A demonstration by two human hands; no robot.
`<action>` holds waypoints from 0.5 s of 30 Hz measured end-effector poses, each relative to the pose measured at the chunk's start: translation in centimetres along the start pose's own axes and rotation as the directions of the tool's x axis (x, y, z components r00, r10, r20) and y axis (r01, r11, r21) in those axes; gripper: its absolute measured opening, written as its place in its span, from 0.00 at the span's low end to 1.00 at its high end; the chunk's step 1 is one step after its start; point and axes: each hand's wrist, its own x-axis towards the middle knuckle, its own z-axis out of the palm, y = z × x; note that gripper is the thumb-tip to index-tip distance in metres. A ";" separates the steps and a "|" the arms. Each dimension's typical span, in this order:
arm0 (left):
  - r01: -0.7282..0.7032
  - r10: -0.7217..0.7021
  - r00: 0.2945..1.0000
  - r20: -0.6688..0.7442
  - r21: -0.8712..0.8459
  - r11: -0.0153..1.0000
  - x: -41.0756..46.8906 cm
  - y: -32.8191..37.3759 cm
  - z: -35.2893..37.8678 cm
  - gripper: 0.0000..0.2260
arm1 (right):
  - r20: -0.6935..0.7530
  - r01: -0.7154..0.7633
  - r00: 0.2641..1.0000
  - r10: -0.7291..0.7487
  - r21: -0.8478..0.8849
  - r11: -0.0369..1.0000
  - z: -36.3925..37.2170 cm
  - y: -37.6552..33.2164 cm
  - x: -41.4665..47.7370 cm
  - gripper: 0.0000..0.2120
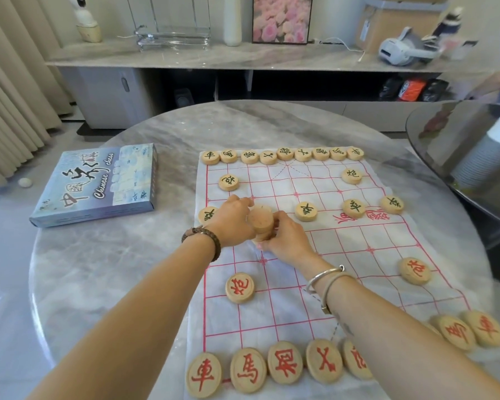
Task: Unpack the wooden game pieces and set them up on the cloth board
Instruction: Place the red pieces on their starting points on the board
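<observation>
Round marble table (113, 269) beneath cloth board (358, 255), sideboard (185, 57) behind; left hand (231, 223) and right hand (286, 238) seemingly pinching stacked pieces (261, 219)

Fifteen dark-lettered pieces (306, 211) lie face up in the upper half of the frame. At least nine red-lettered pieces (240, 287) show in the lower half. One held stack (261, 219), its count unclear. One cloth board (358, 255). One game box (98, 186).

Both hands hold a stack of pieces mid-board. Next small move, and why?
Probably the left hand lifts the top piece off the stack in the right hand and sets it on the vacant point between the leftmost black soldier and the centre soldier; that row shows only four.
</observation>
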 end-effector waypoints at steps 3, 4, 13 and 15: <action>-0.003 0.003 1.000 0.000 0.027 1.000 0.2 0.2 0.2 0.25 | -0.004 0.024 1.000 -0.024 -0.015 1.000 -0.1 0.1 0.0 0.26; -0.004 0.004 1.000 0.000 0.031 1.000 0.2 0.2 0.2 0.24 | -0.006 0.039 0.999 -0.039 0.002 0.999 -0.2 0.1 0.0 0.27; 0.023 -0.024 0.999 0.046 0.014 1.000 0.6 0.8 0.1 0.21 | -0.010 0.071 0.997 -0.071 -0.028 0.997 -1.0 -0.8 -0.2 0.26; 0.043 -0.041 0.998 0.049 -0.029 0.999 0.7 1.1 0.1 0.22 | -0.054 0.028 0.998 -0.026 0.027 0.999 -1.9 -0.5 -0.2 0.26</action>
